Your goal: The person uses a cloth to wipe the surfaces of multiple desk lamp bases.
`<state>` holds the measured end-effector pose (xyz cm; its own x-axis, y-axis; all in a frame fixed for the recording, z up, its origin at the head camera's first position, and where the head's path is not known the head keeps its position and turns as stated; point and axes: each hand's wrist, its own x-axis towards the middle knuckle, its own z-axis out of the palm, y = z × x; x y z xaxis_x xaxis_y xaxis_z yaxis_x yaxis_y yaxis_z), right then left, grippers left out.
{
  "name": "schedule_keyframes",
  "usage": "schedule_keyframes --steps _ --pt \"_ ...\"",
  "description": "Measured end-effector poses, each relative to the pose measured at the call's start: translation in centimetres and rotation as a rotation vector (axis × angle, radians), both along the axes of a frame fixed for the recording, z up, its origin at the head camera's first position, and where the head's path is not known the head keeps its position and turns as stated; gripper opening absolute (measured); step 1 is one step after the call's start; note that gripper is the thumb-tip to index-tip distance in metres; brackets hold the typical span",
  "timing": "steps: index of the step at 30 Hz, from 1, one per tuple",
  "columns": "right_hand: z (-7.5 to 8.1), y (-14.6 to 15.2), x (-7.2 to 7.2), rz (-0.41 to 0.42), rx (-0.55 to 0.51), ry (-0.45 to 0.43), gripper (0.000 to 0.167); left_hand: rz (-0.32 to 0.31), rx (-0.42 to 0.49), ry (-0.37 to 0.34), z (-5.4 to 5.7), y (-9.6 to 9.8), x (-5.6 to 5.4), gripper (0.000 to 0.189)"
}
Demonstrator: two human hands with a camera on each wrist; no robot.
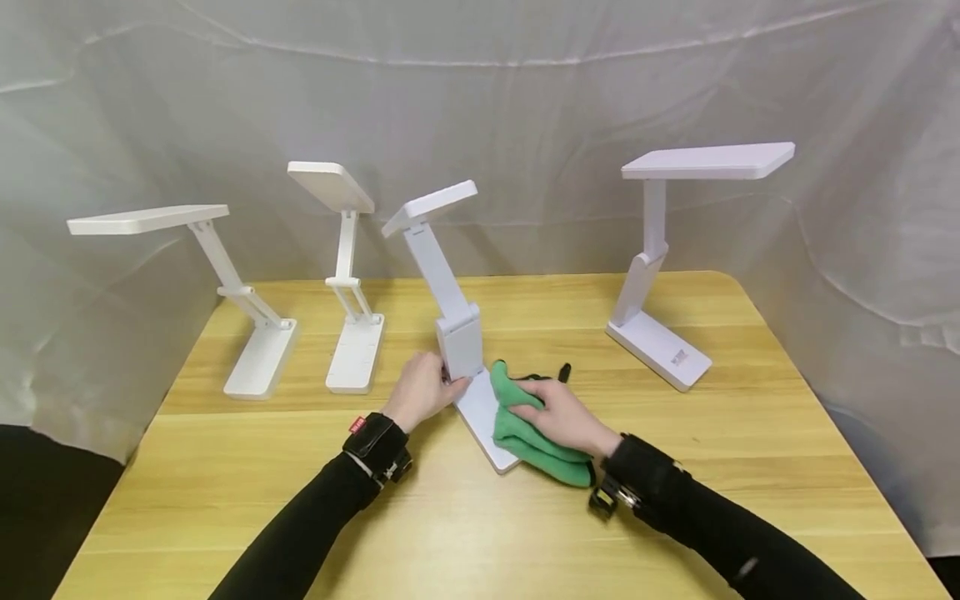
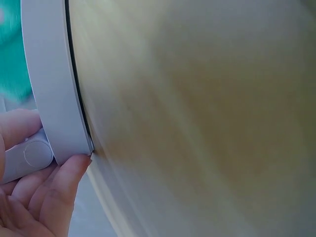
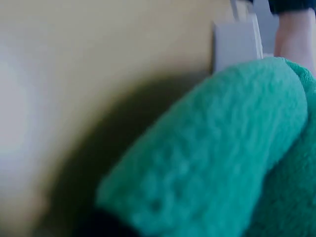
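A white folding desk lamp (image 1: 453, 283) stands at the middle of the table, its head raised and its base angled toward the front right. My left hand (image 1: 423, 387) grips it low down, where the arm meets the base. In the left wrist view, thumb and fingers (image 2: 64, 192) are around the hinge and the end of the lamp base (image 2: 52, 74). With my right hand (image 1: 558, 417) I pinch a folded green cloth (image 1: 540, 458) with dark trim against the base's right side. That cloth fills much of the right wrist view and partly hides the base (image 3: 236, 42).
Two more white desk lamps stand at the left, one at the far left (image 1: 258, 358) and one beside it (image 1: 356, 354). Another lamp (image 1: 660, 346) is at the back right. A pale curtain (image 1: 525, 108) hangs behind the wooden table (image 1: 465, 533).
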<state>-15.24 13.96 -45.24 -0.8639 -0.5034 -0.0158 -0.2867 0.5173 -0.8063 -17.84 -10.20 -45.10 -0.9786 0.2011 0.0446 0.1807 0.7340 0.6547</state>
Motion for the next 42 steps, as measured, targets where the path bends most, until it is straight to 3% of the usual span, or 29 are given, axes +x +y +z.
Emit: schedule_keyframes --steps 4,7,12,18,25,33,39,42 --pt "0.2 -1.8 -2.2 -0.034 0.034 -0.006 0.042 0.003 0.005 0.01 -0.1 0.2 0.1 0.04" --pt "0.2 -2.5 -2.5 -0.05 0.094 0.053 0.045 0.032 0.011 0.012 -0.2 0.4 0.2 0.04" --pt "0.2 -1.1 0.3 -0.015 0.205 0.195 0.051 0.048 0.025 0.008 -0.2 0.4 0.3 0.038" --pt "-0.1 0.2 4.7 0.007 0.325 0.462 0.052 0.065 0.032 0.038 -0.1 0.2 0.4 0.035" --pt "0.1 -1.3 6.3 0.047 0.518 0.633 0.056 0.068 0.022 0.042 -0.2 0.1 0.6 0.034" --pt "0.4 -0.7 6.4 0.174 0.619 0.7 0.065 0.078 0.002 0.073 0.2 0.3 0.5 0.031" --pt "1.3 0.7 4.6 0.276 0.586 0.646 0.06 0.024 -0.009 0.12 -0.1 -0.1 0.8 0.033" --pt "1.7 1.8 3.4 0.335 0.56 0.606 0.058 -0.012 -0.03 0.108 0.1 -0.5 1.1 0.04"
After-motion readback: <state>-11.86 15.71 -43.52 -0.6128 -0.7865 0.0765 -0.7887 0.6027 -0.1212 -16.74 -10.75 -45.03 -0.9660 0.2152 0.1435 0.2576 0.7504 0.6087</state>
